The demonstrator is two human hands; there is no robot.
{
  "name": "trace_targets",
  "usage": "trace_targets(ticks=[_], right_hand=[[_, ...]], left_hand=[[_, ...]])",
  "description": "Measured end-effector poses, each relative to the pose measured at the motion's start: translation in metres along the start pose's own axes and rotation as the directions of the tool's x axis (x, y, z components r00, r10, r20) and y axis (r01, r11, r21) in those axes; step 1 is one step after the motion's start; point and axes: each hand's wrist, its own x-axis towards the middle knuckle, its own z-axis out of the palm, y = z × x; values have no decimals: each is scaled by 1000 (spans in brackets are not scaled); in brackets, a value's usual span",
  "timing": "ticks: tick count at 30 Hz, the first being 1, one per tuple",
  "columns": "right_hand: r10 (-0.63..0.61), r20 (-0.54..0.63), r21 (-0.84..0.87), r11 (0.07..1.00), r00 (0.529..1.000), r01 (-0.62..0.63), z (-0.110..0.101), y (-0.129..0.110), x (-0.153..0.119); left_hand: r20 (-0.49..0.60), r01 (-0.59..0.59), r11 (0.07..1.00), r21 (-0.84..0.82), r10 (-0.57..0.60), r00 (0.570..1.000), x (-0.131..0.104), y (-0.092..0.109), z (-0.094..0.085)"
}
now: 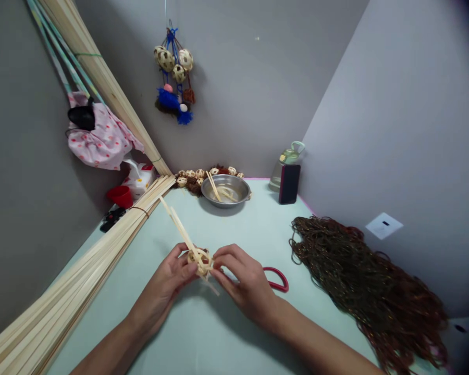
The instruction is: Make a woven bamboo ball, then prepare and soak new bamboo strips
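Grip: left hand (175, 272) pinches the ball (201, 260) at its left side; right hand (244, 278) pinches its right edge, fingertips bent in
Ball: woven, open-gapped, held between both hands above the table (195, 328); pale strips (180, 226) stick out of it, up and left
Right of hands: red handle (279, 280), partly hidden behind the right hand; dark cords (359, 281) heaped farther right
Beyond: metal bowl (234, 197) with strips inside; phone (289, 184) upright before a bottle (275, 174)
Left: long strip bundle (89, 276)
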Motion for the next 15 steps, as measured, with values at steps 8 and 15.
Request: trace_targets(ticks=[8, 15], right_hand=[[-173, -12, -167, 972, 985, 168, 0, -5, 1], [195, 82, 271, 939, 977, -210, -13, -10, 5]], left_hand=[[37, 59, 993, -102, -56, 998, 2, -5, -3], [26, 68, 986, -152, -65, 998, 0, 7, -5]])
